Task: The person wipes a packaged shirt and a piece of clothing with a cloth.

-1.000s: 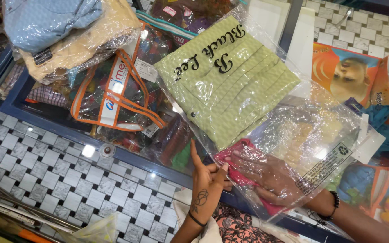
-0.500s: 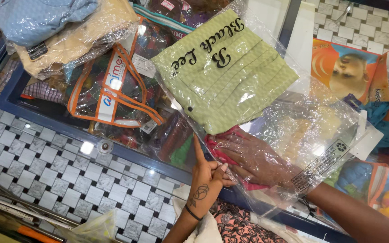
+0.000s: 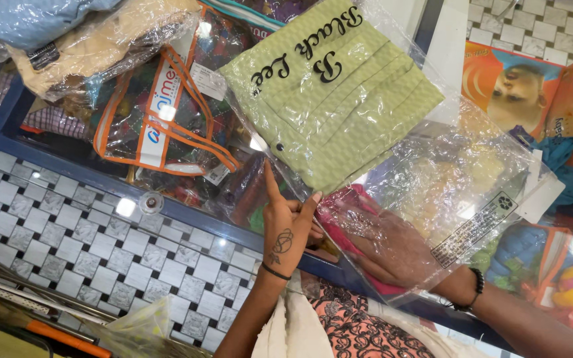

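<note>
Glass counter with blue frame [image 3: 67, 167], clear bag with orange trim [image 3: 160, 113] under the glass, beige garment in plastic [image 3: 94, 43], pale blue garment [image 3: 31, 16], black-and-white tiled floor [image 3: 41, 232], orange printed package [image 3: 512, 83], colourful packed clothes [image 3: 552, 265]
</note>
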